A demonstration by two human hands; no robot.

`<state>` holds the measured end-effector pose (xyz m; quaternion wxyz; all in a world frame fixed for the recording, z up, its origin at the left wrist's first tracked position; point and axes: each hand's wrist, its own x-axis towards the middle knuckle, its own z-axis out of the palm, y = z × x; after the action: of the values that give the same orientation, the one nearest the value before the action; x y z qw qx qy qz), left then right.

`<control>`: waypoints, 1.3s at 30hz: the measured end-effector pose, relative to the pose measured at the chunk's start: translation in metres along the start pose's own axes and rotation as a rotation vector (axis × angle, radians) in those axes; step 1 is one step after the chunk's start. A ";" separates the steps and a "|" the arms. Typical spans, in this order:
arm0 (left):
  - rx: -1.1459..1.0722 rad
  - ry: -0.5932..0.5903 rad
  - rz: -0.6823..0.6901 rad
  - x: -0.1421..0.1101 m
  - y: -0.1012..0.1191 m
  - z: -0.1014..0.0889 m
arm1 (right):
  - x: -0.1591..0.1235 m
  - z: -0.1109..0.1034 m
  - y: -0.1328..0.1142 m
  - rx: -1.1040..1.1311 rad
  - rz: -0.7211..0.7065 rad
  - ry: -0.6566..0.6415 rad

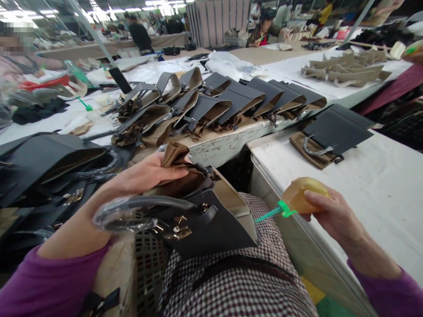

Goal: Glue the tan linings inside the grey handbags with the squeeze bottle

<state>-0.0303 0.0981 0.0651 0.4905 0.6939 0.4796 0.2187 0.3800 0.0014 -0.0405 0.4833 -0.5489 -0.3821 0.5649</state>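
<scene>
A dark handbag with a beige inside lies tilted across my lap. Its plastic-wrapped handle and gold clasp face up. My left hand is closed on the bag's brown lining, which is bunched up at the opening. My right hand is wrapped round a squeeze bottle of amber liquid with a green nozzle. The nozzle tip points left, close to the bag's right edge; whether it touches I cannot tell.
Several dark bags lie in a row on the worktable ahead, with more bags piled at left. One bag rests on the white table at right. Beige pieces lie farther back. Other people sit beyond.
</scene>
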 end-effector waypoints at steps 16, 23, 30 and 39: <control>0.117 -0.059 0.206 -0.038 -0.038 0.052 | 0.020 0.030 0.061 -0.446 -0.239 0.258; 0.102 -0.097 0.258 -0.040 -0.034 0.054 | 0.051 0.047 0.060 -0.586 -0.369 0.163; 0.123 -0.090 0.292 -0.042 -0.034 0.057 | 0.060 0.046 0.069 -0.682 -0.518 0.085; 0.128 -0.103 0.307 -0.044 -0.038 0.061 | 0.058 0.045 0.068 -0.742 -0.527 0.011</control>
<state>-0.0201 0.0329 0.0129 0.4300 0.7993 0.3550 0.2240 0.3307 0.0453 -0.1152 0.3833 -0.5721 -0.6826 0.2447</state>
